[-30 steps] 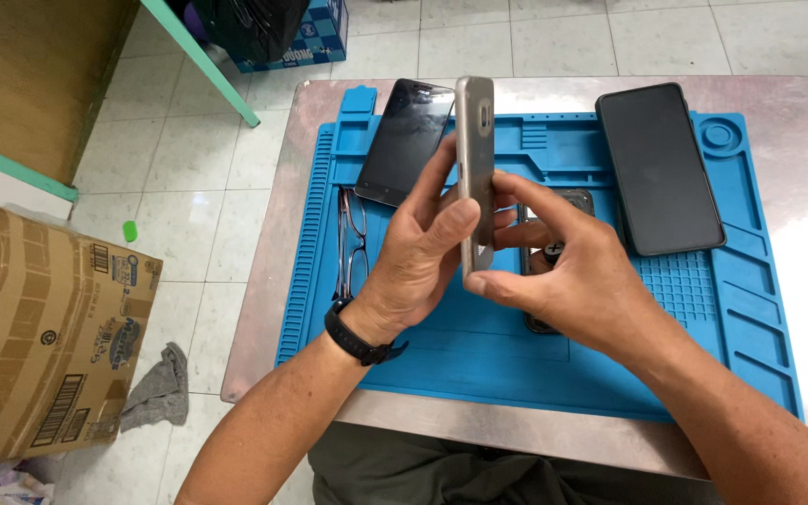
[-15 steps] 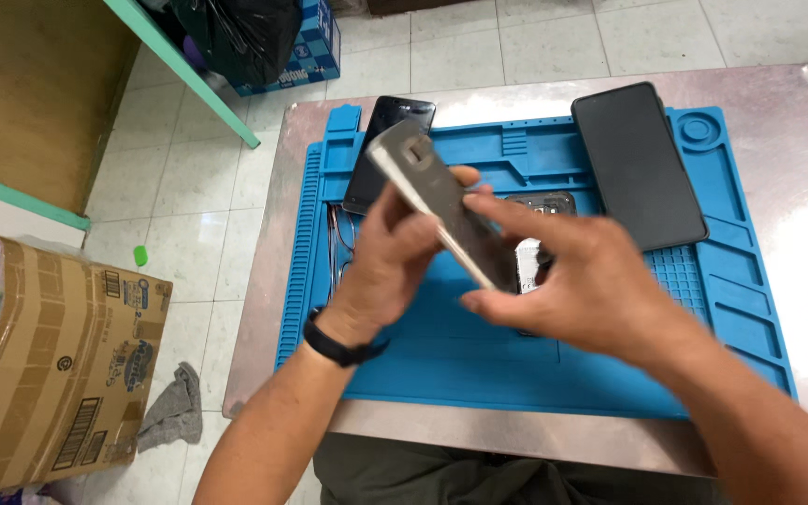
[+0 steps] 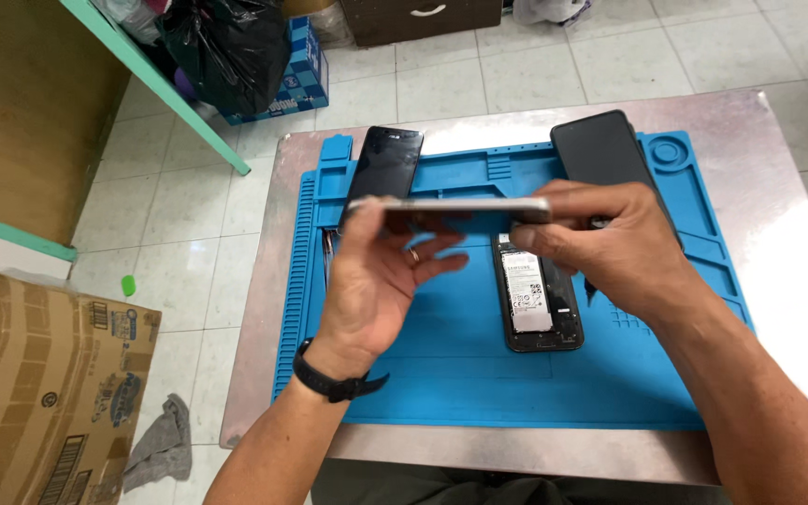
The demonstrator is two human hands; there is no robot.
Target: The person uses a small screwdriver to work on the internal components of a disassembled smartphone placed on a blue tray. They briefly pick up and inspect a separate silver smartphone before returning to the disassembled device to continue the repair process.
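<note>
I see my left hand (image 3: 376, 281) and right hand (image 3: 610, 248) holding a silver phone (image 3: 451, 208) edge-on and level above the blue mat (image 3: 404, 374), each grip pinching one end of it. Under it on the mat lies an opened phone (image 3: 537, 299) with its battery showing. Two dark phones (image 3: 387, 161) (image 3: 600, 150) rest at the counter's (image 3: 759, 140) far side.

I see a slim silver phone (image 3: 449, 209) | edge-on, level; held at both ends above the blue mat
</note>
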